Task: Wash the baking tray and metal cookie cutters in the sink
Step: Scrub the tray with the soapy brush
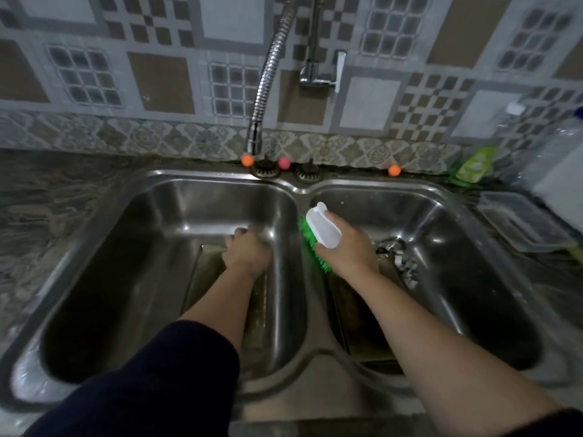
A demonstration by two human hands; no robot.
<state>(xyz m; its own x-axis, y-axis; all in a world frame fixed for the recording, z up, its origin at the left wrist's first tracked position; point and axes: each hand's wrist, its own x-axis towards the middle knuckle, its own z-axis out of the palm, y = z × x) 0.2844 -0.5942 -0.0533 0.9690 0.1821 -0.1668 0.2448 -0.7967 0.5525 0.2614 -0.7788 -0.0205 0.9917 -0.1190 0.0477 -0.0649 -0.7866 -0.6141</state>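
A dull, stained baking tray (257, 313) is seen lying in the left basin of the steel double sink (301, 187). Small metal cookie cutters (407, 269) are heaped near the right basin's drain, blurred.

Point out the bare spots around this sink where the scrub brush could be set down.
Bare: the counter left of the sink. Crowded: the right counter, with a clear container and green bottle; the right basin, with tray and cookie cutters.
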